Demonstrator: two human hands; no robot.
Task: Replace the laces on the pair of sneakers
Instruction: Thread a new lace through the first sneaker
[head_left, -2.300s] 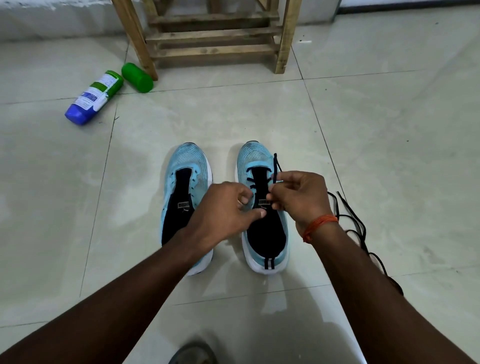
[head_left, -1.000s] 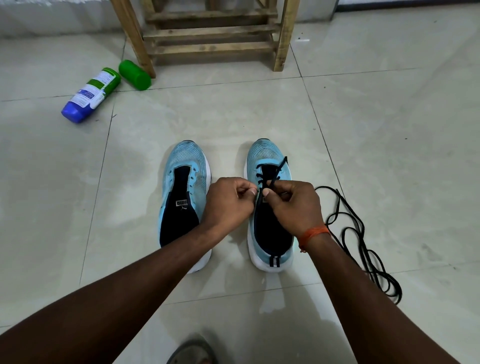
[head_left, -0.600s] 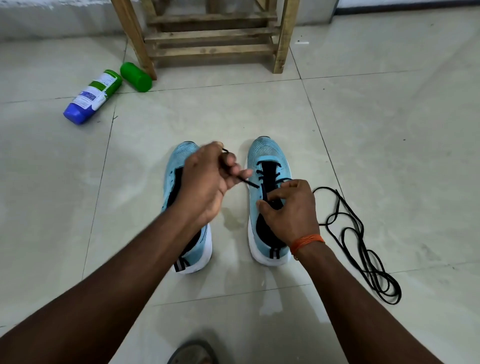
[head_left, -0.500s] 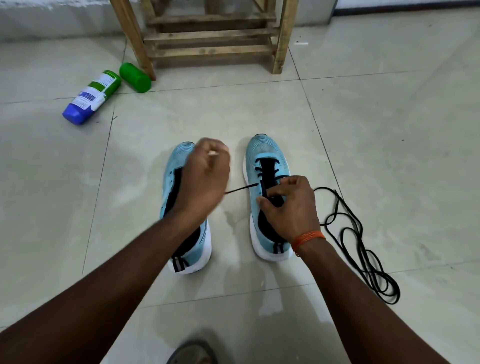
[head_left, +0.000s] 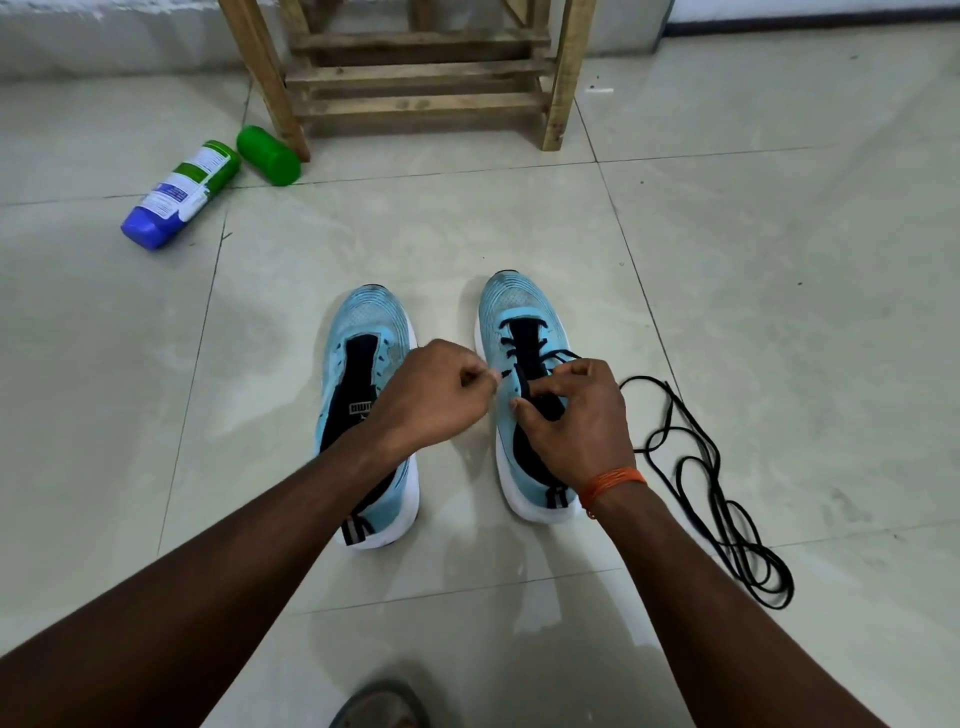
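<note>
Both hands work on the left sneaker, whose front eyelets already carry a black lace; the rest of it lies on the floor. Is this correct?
Not quite. The head view shows the left hand and right hand working on the right sneaker, not the left sneaker. Its front eyelets carry the black lace, whose rest lies on the floor.

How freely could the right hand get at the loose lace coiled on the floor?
Probably yes: the coiled lace lies beside the right hand, with nothing between them. That hand is pinching the threaded lace at the right sneaker, so it would have to let go first.
</note>
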